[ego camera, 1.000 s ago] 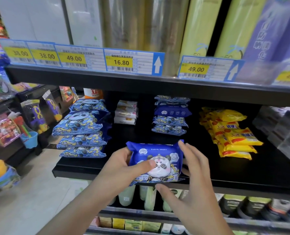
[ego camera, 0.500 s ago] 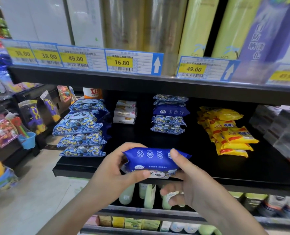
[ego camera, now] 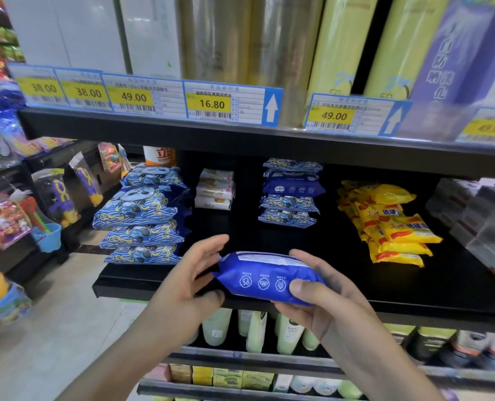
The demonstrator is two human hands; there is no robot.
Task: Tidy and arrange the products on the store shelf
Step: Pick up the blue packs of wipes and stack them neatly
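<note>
setting the blue pack down flat

we hold the blue wipes pack just over the front edge of the black shelf, its long side facing us. our right hand is clamped on its right end, thumb on the front and fingers curled beneath. our left hand is at its left end with fingers spread and loose, thumb at the corner, more steadying than gripping. to do this well, we judge we should keep the pack level, carry it back toward the matching stack behind it, and square its edges there.

left of the pack stands a leaning pile of panda-print packs; right of it, yellow packets. nothing lies between the pack and the stack, though the upper shelf leaves little room above that stack.
</note>
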